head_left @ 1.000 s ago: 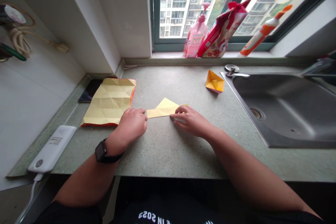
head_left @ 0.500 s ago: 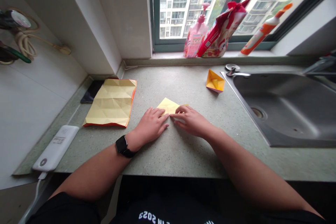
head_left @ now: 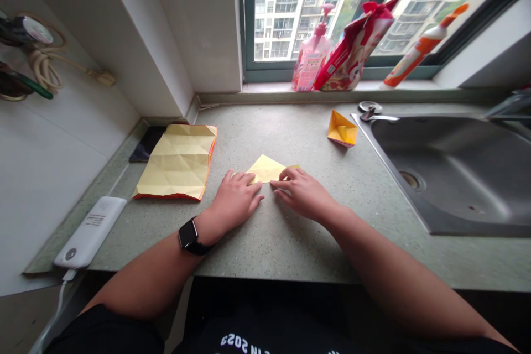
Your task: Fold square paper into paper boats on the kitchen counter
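A small folded yellow sheet of paper (head_left: 265, 166) lies on the counter in front of me, its peak pointing away. My left hand (head_left: 234, 196) rests on the paper's left part, fingers stretched out and pressing down. On the right part sits my right hand (head_left: 305, 191), fingers bent but apart, the fingertips touching the near edge. Parts of both paper ends are hidden under the fingers. A folded yellow-orange paper boat (head_left: 342, 131) stands farther off to the right. To the left is a stack of creased paper sheets (head_left: 177, 157), pale yellow on top with red edges.
A dark flat object (head_left: 146, 144) lies partly beneath the stack. A white power bank (head_left: 91, 232) with a cable is at the left edge. The steel sink (head_left: 448, 177) takes up the right. A pink pump bottle (head_left: 309, 63), red bag (head_left: 359, 50) and orange-white bottle (head_left: 417, 52) line the windowsill.
My left hand has slid slightly left along the paper, uncovering more of its near edge. The right hand stays on the right part. The view has shifted a little.
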`<state>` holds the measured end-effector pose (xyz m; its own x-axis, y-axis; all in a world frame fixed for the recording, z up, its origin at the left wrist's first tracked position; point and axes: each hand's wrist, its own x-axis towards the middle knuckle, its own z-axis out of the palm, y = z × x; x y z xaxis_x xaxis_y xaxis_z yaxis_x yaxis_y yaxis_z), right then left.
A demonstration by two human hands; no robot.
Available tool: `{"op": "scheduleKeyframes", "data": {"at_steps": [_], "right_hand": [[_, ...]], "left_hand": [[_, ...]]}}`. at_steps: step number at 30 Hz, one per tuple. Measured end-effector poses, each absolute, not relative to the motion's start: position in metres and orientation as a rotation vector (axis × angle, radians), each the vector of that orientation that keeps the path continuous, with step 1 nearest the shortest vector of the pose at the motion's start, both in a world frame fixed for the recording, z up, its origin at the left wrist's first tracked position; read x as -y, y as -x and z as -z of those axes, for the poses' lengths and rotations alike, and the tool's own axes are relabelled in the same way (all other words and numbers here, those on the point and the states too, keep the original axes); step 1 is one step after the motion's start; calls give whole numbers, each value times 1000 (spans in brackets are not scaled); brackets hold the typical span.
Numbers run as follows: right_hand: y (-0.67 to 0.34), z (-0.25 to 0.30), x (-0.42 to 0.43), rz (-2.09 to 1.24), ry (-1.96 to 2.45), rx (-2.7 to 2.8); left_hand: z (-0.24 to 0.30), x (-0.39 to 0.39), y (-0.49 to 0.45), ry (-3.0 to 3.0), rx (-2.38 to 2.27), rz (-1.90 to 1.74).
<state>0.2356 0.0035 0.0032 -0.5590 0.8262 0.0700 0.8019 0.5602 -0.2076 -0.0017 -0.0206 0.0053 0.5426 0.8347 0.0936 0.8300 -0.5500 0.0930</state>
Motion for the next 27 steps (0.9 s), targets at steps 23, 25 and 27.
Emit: {"op": "scheduleKeyframes", "data": {"at_steps": [23, 25, 27], "right_hand": [[-298, -20, -31, -519, 1855, 2472], [-300, -18, -34, -482, 1854, 2442], [-300, -16, -36, -452, 1836, 2400]], "left_hand": [[-38, 16, 41, -2506, -1779, 55], [-34, 13, 44, -2501, -1789, 3], [-31, 11, 45, -2505, -1809, -91]]}}
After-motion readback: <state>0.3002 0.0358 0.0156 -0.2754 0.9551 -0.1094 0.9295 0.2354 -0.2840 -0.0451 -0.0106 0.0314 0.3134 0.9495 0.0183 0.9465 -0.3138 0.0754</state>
